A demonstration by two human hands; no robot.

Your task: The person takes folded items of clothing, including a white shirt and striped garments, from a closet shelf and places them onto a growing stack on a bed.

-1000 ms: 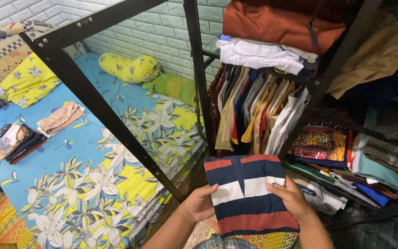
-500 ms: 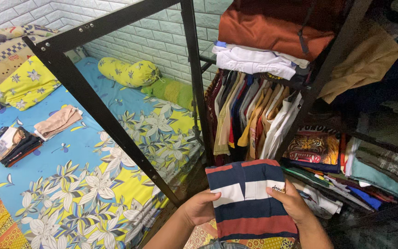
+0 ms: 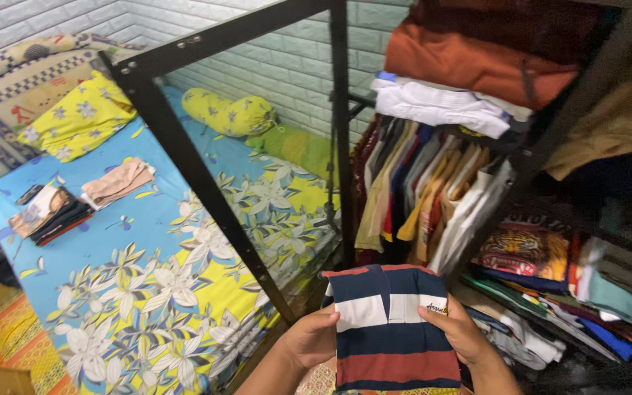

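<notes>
While both hands, left hand [image 3: 314, 338] and right hand [image 3: 459, 330], grip the folded shirt [image 3: 390, 325] below the rack [image 3: 433, 183], stowing seems underway.

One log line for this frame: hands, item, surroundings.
left hand: grips folded striped shirt | right hand: grips same shirt | ahead: clothes rack | left: floral bed

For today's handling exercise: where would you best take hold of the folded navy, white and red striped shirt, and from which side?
Grip the folded navy, white and red striped shirt at its two side edges, near the white band, as the left hand and right hand do. Coming from both sides likely keeps the flat rectangular fold from opening.
</notes>
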